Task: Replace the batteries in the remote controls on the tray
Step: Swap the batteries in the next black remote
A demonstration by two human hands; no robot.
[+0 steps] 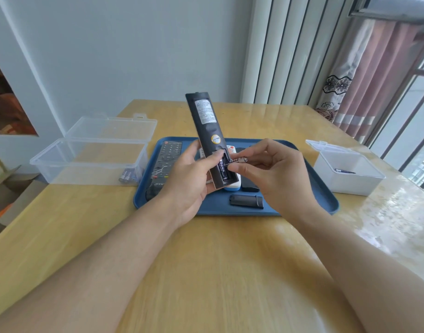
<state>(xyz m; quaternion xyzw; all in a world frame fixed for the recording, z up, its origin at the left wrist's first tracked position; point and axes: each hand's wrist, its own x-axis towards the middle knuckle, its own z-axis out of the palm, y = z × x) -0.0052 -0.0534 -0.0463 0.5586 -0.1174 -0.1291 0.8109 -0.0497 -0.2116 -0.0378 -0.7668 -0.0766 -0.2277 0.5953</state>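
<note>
Surroundings: wooden table (206, 260), blue tray (309, 188) at centre. Left of tray, open clear plastic box (86, 162), lid tipped back; cluster of batteries (130, 177) in its near right corner. Right of tray, smaller white box (347, 174), lid open, one dark battery (345, 171) inside. Curtain (364, 75) and window frame far right.

On tray: grey-black button remote (166, 162) face up along left side, long axis running away from viewer. White remote (231, 186) and another black remote (250, 187) mostly hidden behind the hands. Detached black battery cover (246, 201) flat on tray near front edge, long axis left-right.

Task item: slim black remote (205, 123), raised above tray, back side toward viewer, label and round yellow sticker visible. Long axis near upright, top end tilted slightly left and away; compartment end down. Cover off; one black battery (222, 169) seated in compartment.

Left hand (187, 181): wrapped round lower part of raised remote, thumb at upper edge of compartment. Right hand (273, 171): thumb and fingertips pinching a second battery (239, 160), held roughly horizontal, left tip at compartment opening, silver end pointing right. Hands close together over tray centre, blocking view of remotes beneath.
</note>
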